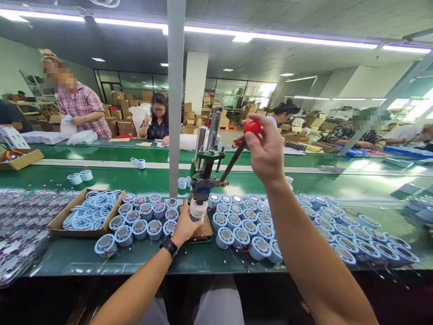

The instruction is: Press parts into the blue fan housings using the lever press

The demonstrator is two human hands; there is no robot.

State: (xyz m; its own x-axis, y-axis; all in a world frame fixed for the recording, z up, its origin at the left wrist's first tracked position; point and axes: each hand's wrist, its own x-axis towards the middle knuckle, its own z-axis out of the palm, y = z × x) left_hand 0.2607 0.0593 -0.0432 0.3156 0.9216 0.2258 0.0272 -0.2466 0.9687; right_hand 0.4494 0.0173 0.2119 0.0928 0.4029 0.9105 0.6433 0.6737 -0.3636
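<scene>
My right hand (269, 151) is closed around the red ball knob (252, 129) of a lever (232, 162), which slopes up to the right from a hand press (204, 174). At the press base, my left hand (185, 225) curls around a round housing (196, 217), just beneath the white pressing head (199, 206). My fingers and the head hide most of that housing. Whether the head touches it, I cannot tell. Light blue round housings with grey disc tops (146, 210) stand left of the press, with more such housings (241, 235) on its right.
A cardboard box (81, 232) of light blue rings sits left, beside many metallic parts (23, 221). Further housings (348, 243) with loose wires fill the right side. A grey post (175, 99) rises behind the press. Several people work across the green bench (142, 266).
</scene>
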